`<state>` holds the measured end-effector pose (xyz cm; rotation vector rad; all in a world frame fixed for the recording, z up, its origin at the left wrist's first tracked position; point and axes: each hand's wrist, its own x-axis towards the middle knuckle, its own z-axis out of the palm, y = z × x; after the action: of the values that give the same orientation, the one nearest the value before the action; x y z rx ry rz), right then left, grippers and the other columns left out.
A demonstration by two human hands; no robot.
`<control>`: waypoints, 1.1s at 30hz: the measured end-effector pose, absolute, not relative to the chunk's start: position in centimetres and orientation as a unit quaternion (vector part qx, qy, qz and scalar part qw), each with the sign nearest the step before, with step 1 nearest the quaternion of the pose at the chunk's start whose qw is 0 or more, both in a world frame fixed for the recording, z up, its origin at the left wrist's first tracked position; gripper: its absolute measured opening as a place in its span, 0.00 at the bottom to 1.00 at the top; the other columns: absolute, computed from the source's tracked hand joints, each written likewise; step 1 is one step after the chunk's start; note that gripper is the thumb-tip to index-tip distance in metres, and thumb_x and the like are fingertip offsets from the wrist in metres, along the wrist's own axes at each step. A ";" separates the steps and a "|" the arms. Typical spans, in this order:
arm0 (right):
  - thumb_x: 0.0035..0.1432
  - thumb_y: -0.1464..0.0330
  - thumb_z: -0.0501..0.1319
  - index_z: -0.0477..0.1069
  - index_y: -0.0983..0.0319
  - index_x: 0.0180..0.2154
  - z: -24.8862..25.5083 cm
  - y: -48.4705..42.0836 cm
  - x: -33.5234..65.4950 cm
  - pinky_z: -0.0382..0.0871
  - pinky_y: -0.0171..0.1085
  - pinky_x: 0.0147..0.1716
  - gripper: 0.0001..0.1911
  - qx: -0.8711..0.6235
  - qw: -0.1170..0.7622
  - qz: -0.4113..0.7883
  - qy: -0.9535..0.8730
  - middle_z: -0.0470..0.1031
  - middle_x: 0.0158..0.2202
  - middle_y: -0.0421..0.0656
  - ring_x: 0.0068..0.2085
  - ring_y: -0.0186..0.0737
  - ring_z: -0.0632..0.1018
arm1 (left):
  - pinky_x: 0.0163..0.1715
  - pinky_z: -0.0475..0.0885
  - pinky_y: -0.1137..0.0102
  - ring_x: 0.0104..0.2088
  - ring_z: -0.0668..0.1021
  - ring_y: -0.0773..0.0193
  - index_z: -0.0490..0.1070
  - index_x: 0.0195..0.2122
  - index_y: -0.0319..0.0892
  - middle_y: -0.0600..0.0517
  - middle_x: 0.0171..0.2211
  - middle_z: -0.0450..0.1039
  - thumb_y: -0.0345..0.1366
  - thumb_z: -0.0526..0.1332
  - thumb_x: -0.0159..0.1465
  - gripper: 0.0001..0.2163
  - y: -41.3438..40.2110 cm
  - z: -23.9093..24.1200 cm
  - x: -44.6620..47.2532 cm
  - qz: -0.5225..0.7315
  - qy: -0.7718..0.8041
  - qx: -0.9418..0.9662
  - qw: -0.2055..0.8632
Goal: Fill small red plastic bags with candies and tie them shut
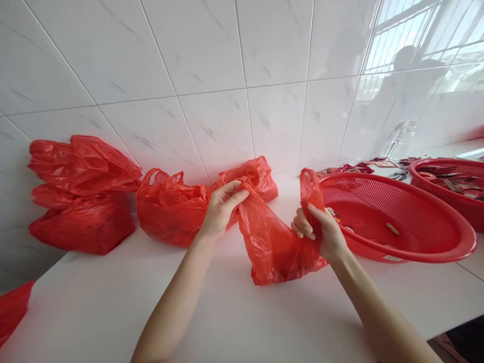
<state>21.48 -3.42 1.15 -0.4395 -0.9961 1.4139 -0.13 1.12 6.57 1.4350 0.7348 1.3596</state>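
Note:
A thin red plastic bag point(273, 242) hangs between my two hands above a white counter point(234, 317). My left hand point(221, 209) pinches one handle of the bag, fingers closed on it. My right hand point(323, 229) grips the other handle, which sticks up above my fingers. The bag's body sags down and rests on the counter between my wrists.
More red bags lie against the tiled wall: a full one point(170, 209) just behind my left hand and a larger one point(81, 194) at far left. A red perforated basket point(401, 217) sits right of my right hand, a second red basin point(449, 184) behind it.

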 end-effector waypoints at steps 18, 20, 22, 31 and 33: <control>0.56 0.69 0.60 0.68 0.61 0.29 0.4 -3.7 19.6 0.61 0.32 0.25 0.04 -0.339 0.526 0.426 -0.654 0.64 0.24 0.35 0.25 0.32 0.64 | 0.43 0.75 0.67 0.42 0.80 0.60 0.77 0.47 0.44 0.49 0.42 0.80 0.39 0.63 0.67 0.10 -0.2 4.9 1.7 0.414 0.308 0.818 0.254; 0.55 0.70 0.61 0.71 0.61 0.33 0.2 -3.6 19.6 0.66 0.33 0.28 0.02 -0.344 0.525 0.401 -0.667 0.70 0.28 0.37 0.28 0.34 0.69 | 0.41 0.74 0.68 0.39 0.79 0.62 0.76 0.48 0.44 0.51 0.38 0.79 0.39 0.64 0.65 0.12 0.1 4.7 1.8 0.427 0.352 0.795 0.247; 0.54 0.71 0.62 0.73 0.60 0.39 -0.3 -3.4 19.5 0.69 0.34 0.30 0.08 -0.361 0.537 0.373 -0.665 0.75 0.32 0.39 0.31 0.37 0.74 | 0.38 0.73 0.69 0.34 0.77 0.64 0.74 0.48 0.45 0.55 0.31 0.75 0.38 0.65 0.63 0.13 0.4 4.5 1.9 0.444 0.395 0.768 0.239; 0.58 0.74 0.57 0.72 0.57 0.48 -1.7 -2.6 19.0 0.78 0.39 0.40 0.16 -0.382 0.601 0.198 -0.673 0.81 0.40 0.43 0.40 0.42 0.82 | 0.31 0.69 0.69 0.30 0.73 0.64 0.78 0.30 0.42 0.53 0.26 0.72 0.48 0.58 0.69 0.18 0.7 4.0 1.7 0.359 0.366 0.797 0.319; 0.59 0.74 0.58 0.72 0.56 0.47 -1.7 -2.6 19.0 0.77 0.40 0.40 0.15 -0.387 0.604 0.197 -0.669 0.82 0.40 0.44 0.40 0.43 0.82 | 0.31 0.69 0.69 0.30 0.74 0.63 0.80 0.30 0.42 0.53 0.26 0.73 0.49 0.59 0.67 0.18 0.5 4.1 1.7 0.343 0.367 0.799 0.332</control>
<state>19.00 -2.56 -1.69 -0.8954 -1.5476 0.4551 1.69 0.53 4.05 2.0868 0.9585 0.8971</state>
